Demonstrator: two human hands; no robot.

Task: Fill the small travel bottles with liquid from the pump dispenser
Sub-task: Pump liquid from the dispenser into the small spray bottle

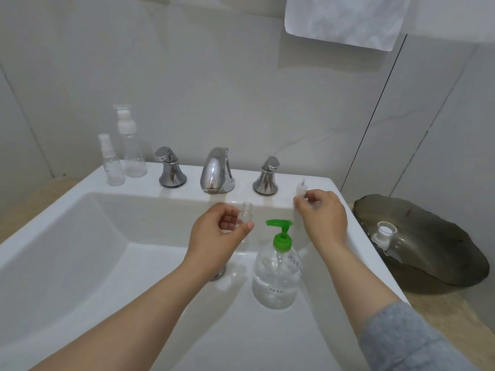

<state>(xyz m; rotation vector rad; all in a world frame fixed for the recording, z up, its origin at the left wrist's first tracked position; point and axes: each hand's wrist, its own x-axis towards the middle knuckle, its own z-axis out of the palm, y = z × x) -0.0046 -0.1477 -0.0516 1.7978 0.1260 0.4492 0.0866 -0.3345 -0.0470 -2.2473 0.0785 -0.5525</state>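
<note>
The left hand (217,231) is pinching the small bottle (246,214) upright in its grip, just left of the green spout (278,223) on the pump dispenser (276,277), while the right hand (321,215) is pinching the cap (300,189) farther back

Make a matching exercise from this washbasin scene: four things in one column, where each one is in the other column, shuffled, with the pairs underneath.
Things
1. small open bottle
2. spray top
3. pump dispenser
4. white cap

Places
A. lies in the dark dish
B. pinched in the left hand
C. stands untouched, green top up
D. held in the right hand

Pairs: 1-B, 2-D, 3-C, 4-A
</note>
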